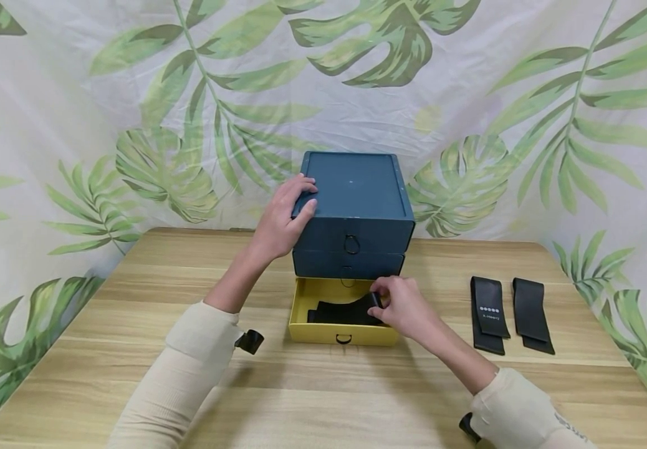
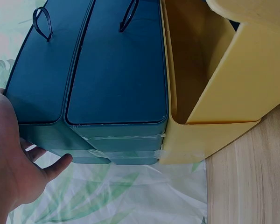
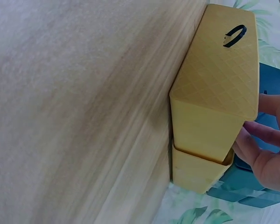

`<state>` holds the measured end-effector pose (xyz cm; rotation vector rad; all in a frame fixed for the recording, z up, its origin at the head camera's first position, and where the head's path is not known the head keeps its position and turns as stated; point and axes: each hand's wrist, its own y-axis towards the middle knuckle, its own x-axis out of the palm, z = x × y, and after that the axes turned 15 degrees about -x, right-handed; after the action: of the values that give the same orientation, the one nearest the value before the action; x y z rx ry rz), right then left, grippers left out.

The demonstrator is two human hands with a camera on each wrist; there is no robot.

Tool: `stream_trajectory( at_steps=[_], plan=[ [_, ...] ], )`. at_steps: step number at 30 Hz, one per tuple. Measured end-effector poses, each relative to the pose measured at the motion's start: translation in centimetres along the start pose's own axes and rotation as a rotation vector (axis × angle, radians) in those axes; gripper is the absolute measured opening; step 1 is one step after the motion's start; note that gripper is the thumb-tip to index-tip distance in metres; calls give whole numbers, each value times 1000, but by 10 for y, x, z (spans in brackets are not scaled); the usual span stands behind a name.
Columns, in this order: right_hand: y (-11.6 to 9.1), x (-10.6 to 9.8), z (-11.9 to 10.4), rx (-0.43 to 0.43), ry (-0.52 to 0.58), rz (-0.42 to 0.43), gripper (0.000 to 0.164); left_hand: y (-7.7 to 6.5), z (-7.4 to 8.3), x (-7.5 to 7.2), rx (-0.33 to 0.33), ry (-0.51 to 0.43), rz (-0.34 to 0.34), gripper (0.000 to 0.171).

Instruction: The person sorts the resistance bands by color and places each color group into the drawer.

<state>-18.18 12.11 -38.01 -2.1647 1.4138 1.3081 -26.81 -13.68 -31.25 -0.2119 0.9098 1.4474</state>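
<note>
A stack of two blue drawers (image 1: 351,187) stands over a yellow drawer (image 1: 315,333) that is pulled out. My left hand (image 1: 281,218) rests on the upper left edge of the blue stack, fingers on its top; the left wrist view shows the thumb extended by the side. Inside the yellow drawer lies a black resistance band (image 1: 340,313). My right hand (image 1: 407,305) pinches its right end between thumb and fingers, at the drawer's right wall. In the right wrist view that hand reaches over the yellow wall, and the band is hidden.
Two folded black resistance bands, one with white print (image 1: 488,305) and one plain (image 1: 531,312), lie on the wooden table (image 1: 323,399) to the right. Small black loops (image 1: 343,339) serve as drawer pulls. A leaf-patterned cloth (image 1: 234,75) hangs behind the table.
</note>
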Motion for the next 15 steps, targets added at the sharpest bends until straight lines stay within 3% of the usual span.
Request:
stream_trajectory(
  at_steps=[6,12,15],
  plan=[
    [-2,-6,-3,9,38,-9,29,0,1,0,-4,-3,1,43],
    [-6,-22,5,-64,71,7,23,1,0,-1,-6,-6,0,43],
    [-10,-34,13,-62,109,27,20,1,0,-1,-7,-7,2,44]
  ],
)
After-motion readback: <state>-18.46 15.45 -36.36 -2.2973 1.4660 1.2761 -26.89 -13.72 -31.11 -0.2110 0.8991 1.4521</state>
